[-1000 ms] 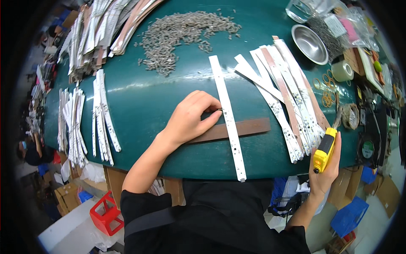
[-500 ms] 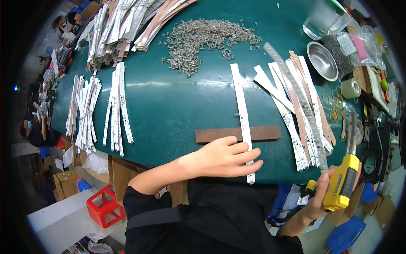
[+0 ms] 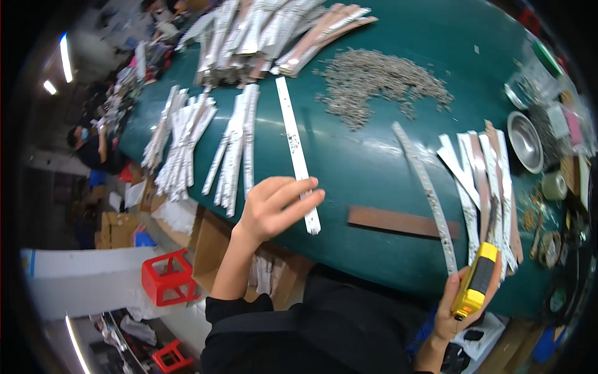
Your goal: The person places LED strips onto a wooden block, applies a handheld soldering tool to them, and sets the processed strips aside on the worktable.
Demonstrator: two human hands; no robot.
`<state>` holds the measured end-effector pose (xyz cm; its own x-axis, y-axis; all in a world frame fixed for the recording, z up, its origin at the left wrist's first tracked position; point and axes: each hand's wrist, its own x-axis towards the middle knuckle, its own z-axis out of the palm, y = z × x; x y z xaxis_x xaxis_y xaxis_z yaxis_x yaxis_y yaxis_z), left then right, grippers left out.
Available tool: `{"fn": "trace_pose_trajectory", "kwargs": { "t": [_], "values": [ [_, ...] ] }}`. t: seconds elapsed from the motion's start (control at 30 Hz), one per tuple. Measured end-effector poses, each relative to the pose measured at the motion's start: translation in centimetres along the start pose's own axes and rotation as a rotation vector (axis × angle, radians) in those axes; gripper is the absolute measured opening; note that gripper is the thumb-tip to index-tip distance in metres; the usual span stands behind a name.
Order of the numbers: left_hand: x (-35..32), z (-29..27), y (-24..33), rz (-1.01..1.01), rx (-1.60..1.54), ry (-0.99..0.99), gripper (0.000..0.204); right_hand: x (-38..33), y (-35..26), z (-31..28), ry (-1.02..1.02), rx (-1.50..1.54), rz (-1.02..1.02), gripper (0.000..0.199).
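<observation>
My left hand [image 3: 274, 209] grips the lower part of a white LED circuit strip [image 3: 290, 128], holding it raised over the table with its far end up and small components on its face. My right hand [image 3: 450, 311] is closed around a yellow-and-black hand tool [image 3: 478, 280] with a slim dark nose; its exact kind is unclear. That same hand also holds a narrow LED strip [image 3: 428, 187] dotted with small parts, which points up and away to the left. Between the hands, a flat brown bar [image 3: 398, 222] lies on the green table [image 3: 349, 168].
Bundles of strips lie at the left [image 3: 235, 146], in a large far stack [image 3: 261, 31] and at the right [image 3: 470, 181]. Many small metal parts [image 3: 380, 81] are heaped at the far middle. A steel bowl [image 3: 525, 142] and tape roll [image 3: 554, 186] stand on the right.
My left hand has lifted the white strip off the brown bar and carried it left toward the left bundles. My right hand still holds the tool and narrow strip. The whole view has shifted.
</observation>
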<state>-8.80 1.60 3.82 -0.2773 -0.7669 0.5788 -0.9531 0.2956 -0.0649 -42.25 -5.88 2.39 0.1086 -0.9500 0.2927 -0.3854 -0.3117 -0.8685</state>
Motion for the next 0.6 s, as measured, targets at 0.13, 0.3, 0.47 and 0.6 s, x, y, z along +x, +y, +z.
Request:
{"fn": "trace_pose_trajectory", "kwargs": {
  "t": [0.13, 0.3, 0.47, 0.6],
  "values": [
    [-3.9, -0.4, -3.8, -0.157, 0.058, -0.083, 0.028, -0.4, 0.1, -0.3, -0.109, -0.063, 0.023, 0.064],
    [-7.4, -1.4, -6.0, -0.241, 0.086, -0.171, 0.029, -1.3, -0.2, 0.5, -0.313, -0.258, -0.225, 0.060],
    [-8.1, -2.1, -6.0, -0.332, 0.051, -0.273, 0.035, -1.5, -0.3, 0.0, -0.389, -0.205, -0.159, 0.063],
    [-7.2, -1.9, -5.4, -0.344, 0.164, -0.288, 0.035, -0.1, -0.9, -1.5, -0.310, 0.148, 0.076, 0.072]
  ]
}}
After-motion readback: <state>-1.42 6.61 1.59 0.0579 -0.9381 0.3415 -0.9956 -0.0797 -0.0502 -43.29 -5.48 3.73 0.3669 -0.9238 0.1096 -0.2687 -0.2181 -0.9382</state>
